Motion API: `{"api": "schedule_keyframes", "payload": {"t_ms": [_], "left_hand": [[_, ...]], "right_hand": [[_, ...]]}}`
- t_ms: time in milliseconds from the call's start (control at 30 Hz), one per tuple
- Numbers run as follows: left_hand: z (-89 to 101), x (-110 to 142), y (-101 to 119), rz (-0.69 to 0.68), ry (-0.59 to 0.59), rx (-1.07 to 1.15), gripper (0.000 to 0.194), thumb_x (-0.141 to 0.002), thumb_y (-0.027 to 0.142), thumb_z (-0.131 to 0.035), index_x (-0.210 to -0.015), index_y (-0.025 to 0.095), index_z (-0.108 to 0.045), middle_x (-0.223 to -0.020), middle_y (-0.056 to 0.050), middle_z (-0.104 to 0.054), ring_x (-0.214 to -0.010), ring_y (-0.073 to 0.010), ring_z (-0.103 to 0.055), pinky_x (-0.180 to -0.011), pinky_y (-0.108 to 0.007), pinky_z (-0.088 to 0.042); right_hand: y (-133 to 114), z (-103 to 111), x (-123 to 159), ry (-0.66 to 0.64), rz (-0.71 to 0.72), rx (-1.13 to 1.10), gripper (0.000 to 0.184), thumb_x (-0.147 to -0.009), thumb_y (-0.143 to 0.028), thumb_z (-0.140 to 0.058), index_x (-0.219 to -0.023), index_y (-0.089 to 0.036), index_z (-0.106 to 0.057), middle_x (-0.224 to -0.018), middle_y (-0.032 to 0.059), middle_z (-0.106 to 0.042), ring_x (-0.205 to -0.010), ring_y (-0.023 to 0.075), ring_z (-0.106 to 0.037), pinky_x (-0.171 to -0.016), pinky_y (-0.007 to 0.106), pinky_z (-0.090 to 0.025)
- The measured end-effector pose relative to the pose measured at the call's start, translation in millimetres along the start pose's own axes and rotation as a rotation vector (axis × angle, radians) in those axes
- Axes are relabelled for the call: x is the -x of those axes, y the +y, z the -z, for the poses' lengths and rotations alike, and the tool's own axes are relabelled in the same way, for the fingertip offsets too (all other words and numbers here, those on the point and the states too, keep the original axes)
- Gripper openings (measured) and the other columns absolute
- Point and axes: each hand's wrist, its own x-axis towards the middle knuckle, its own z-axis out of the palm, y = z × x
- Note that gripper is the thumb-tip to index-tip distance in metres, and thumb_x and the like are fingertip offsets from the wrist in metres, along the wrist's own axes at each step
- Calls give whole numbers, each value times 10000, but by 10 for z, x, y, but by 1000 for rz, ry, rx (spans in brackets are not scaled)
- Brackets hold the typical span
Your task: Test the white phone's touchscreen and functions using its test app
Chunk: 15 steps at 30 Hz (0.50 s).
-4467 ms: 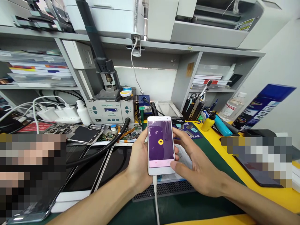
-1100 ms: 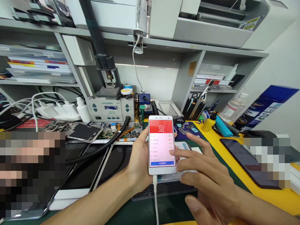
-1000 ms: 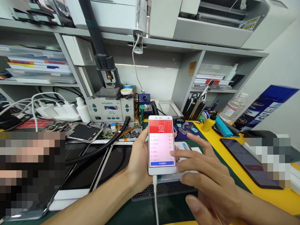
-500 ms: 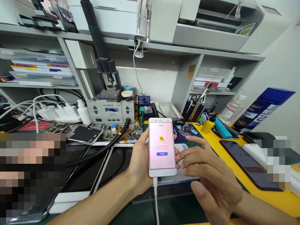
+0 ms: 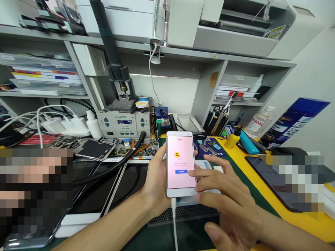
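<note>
Left hand (image 5: 156,179) wraps round white phone (image 5: 181,164), likely so screen (image 5: 180,161) shows well. Right hand (image 5: 231,198) empty, fingers (image 5: 205,173) apart, one beside blue button (image 5: 180,171).

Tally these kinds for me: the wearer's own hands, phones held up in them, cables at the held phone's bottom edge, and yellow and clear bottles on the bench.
Hands: 2, left hand and right hand
Held phones: 1, white phone
Cables: 1, white cable
Yellow bottles: 1
Clear bottles: 1
Total: 6
</note>
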Motion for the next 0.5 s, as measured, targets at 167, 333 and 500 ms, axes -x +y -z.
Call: {"api": "schedule_keyframes", "payload": {"t_ms": [167,333,500], "left_hand": [[8,-3,-14,-5,-11,0,657,-907,620,-399,-1154,94,-706,-880,-155,-738,-778,-249,-679,-735,-327,-497],[15,-8,-7,-2,-29,23,647,-909,615,-403,-1172,105,-700,-940,-155,-742,-824,-258,-685,-773,-341,-502],[12,-13,-2,-11,-37,20,653,-910,611,-401,-1194,99,-689,-977,-162,-737,-840,-250,-685,-789,-338,-505]], "right_hand": [[-54,-56,80,-12,-62,-3,272,-834,-382,-475,-826,-171,-646,-790,43,-651,-953,287,-708,-1029,608,-419],[-47,-61,107,-28,-72,-15,259,-842,-365,-465,-854,-173,-638,-842,59,-646,-980,299,-697,-1034,629,-417],[-6,-18,76,-39,-13,-21,218,-813,-333,-483,-848,-172,-628,-825,44,-647,-957,273,-696,-1031,603,-418]]}}
